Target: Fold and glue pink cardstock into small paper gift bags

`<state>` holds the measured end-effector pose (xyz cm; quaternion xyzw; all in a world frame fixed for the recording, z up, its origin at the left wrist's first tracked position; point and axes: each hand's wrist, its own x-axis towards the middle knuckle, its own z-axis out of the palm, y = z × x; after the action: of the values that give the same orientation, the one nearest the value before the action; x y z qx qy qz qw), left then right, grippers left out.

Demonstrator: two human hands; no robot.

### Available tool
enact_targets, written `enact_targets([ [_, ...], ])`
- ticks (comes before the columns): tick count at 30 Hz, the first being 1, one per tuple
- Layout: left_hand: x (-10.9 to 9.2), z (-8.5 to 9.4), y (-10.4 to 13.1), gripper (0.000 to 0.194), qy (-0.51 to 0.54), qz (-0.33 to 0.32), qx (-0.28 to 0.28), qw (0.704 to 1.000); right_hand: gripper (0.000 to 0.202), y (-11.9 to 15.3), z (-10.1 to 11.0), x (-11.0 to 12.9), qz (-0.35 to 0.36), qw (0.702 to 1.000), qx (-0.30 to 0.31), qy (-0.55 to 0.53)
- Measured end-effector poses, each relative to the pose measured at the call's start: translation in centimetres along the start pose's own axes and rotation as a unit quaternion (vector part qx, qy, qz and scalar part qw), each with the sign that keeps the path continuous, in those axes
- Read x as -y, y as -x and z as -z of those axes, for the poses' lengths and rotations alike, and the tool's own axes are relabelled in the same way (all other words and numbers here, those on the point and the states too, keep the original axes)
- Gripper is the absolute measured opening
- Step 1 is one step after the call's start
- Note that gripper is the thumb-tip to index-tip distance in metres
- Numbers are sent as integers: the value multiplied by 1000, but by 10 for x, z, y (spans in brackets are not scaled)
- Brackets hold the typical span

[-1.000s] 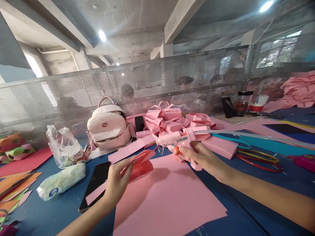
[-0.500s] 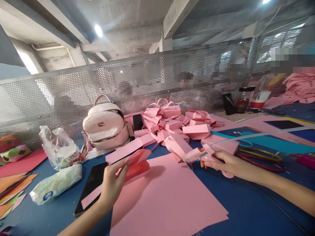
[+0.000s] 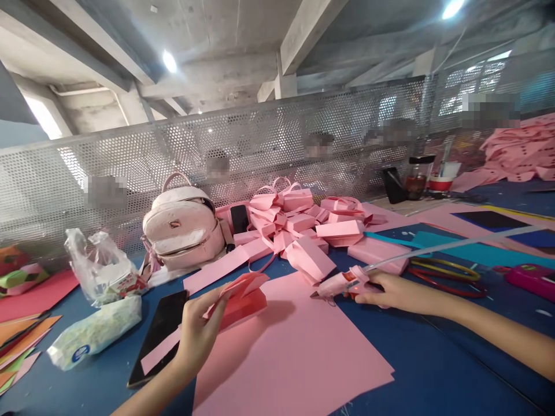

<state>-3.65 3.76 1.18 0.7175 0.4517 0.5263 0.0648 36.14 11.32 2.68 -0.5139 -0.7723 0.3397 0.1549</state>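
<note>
The left hand (image 3: pixel 202 323) pinches a folded coral paper piece (image 3: pixel 245 303) between thumb and fingers, the piece projecting rightward beyond the grip, above a pink paper sheet (image 3: pixel 295 352). The right hand (image 3: pixel 385 289) is wrapped around a glue gun (image 3: pixel 340 284), whose nozzle points leftward from that grip, apart from the coral piece. Pink paper boxes (image 3: pixel 299 222) lie piled beyond both hands.

A craft workshop, judging by the glue gun (image 3: pixel 342 283), paper pile (image 3: pixel 295 219) and concrete beams (image 3: pixel 310 34).
</note>
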Motion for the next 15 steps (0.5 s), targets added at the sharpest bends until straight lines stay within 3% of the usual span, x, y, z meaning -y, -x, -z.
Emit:
enact_targets([
  [5,-8,-1,1,30,3,12,-6,1000,51,4,-1,-6,62,990,-64,105],
  [9,-10,-1,2,30,6,21,-7,1000,41,18,-1,1,50,974,-130,179],
  [12,-10,0,3,31,10,21,-7,1000,40,37,-4,7,21,948,-183,258],
  [15,-10,0,3,31,16,18,-3,1000,43,63,-11,13,34,905,-229,358],
])
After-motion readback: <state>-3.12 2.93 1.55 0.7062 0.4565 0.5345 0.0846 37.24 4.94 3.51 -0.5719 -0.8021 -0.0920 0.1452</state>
